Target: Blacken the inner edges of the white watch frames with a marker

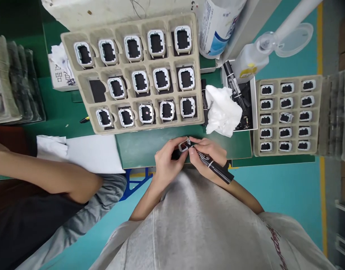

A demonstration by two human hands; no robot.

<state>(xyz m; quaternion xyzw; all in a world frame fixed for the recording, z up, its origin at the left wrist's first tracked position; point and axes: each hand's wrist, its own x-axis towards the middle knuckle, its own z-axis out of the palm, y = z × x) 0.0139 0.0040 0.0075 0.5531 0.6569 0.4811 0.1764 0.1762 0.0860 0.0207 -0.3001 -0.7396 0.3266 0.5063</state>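
Between the fingers of my left hand (168,159) is a small silver watch-case frame (184,145), held up near the table's front edge. My right hand (208,153) grips a black marker pen (214,168) with white lettering, its writing end pointed at the frame. Whether the tip touches the frame is hard to make out behind the fingers. Just beyond my hands lies a moulded tray (144,129) with rows of similar frames; one pocket at its left, in the middle row, has no frame.
A crumpled white tissue (221,110) leans on a white box (253,112) with more markers. A second tray (314,146) of frames is at the right. A white bottle (217,28) and a pump bottle (251,62) stand behind. At the left is another person's arm (48,170) beside a white cloth (90,153).
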